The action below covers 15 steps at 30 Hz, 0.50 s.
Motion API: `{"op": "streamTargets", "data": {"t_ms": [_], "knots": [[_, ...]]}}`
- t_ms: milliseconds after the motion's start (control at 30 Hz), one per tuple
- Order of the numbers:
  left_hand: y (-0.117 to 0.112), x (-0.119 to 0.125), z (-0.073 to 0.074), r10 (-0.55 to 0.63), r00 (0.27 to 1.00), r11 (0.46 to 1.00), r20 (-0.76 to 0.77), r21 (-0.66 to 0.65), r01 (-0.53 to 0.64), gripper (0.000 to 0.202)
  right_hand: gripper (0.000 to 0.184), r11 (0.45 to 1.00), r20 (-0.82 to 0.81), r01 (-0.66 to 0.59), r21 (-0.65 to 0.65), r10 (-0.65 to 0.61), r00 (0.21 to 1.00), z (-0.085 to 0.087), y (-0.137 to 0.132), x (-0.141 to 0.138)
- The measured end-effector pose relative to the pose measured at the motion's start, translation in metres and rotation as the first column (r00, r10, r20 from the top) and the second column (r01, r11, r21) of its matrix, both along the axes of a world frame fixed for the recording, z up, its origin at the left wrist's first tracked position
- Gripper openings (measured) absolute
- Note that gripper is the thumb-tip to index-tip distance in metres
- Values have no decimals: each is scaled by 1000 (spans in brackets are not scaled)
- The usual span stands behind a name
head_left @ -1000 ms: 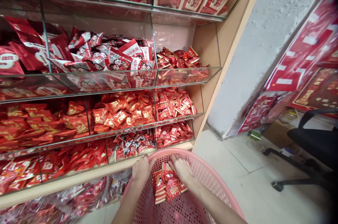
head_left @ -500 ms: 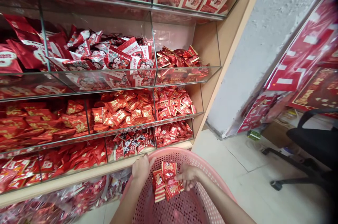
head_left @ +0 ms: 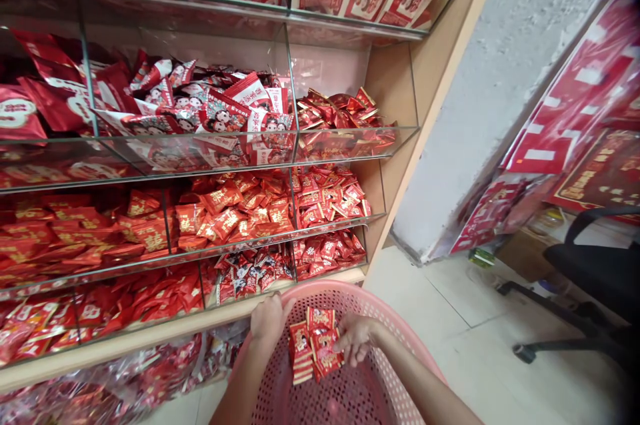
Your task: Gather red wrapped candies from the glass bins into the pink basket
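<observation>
A pink perforated plastic basket (head_left: 415, 351) stands below me, against the foot of the shelves. My left hand (head_left: 269, 319) is wrapped over its far left rim, thumb pointing inward. Inside the basket lies a small pile of red and gold candy packets (head_left: 326, 349), some of them stacked on edge at the left. My right hand (head_left: 357, 338) is in the basket at the pile's right side. Its fingers are loosely curled and apart, the tips at the edge of the nearest packet. Nothing shows gripped in it.
Wooden shelves with glass dividers (head_left: 230, 238) fill the left and centre, loaded with red packets. Bagged goods (head_left: 120, 378) lie beneath the lowest shelf. To the right are a grey wall (head_left: 440, 111), hanging red items (head_left: 565, 111), a black wheeled chair (head_left: 595, 265) and tiled floor.
My right hand has drawn back slightly to the right from the packets, and the top packet shows more fully. My left hand stays on the basket rim.
</observation>
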State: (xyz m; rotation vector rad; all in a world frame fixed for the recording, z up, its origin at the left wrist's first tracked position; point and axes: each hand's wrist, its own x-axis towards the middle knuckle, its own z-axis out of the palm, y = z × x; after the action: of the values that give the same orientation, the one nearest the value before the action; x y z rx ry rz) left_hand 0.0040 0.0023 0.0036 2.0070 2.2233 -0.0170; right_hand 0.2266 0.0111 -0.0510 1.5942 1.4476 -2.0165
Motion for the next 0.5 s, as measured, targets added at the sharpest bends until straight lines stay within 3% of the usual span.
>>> {"op": "streamTargets", "data": {"t_ms": [300, 500], "knots": [[0, 0, -4, -10, 1000, 999, -19, 30, 10, 57, 15, 991, -103, 127, 32, -123, 987, -8, 1, 0], [0, -1, -5, -31, 998, 998, -45, 61, 34, 56, 18, 986, -114, 152, 70, -144, 983, -9, -1, 5]]}}
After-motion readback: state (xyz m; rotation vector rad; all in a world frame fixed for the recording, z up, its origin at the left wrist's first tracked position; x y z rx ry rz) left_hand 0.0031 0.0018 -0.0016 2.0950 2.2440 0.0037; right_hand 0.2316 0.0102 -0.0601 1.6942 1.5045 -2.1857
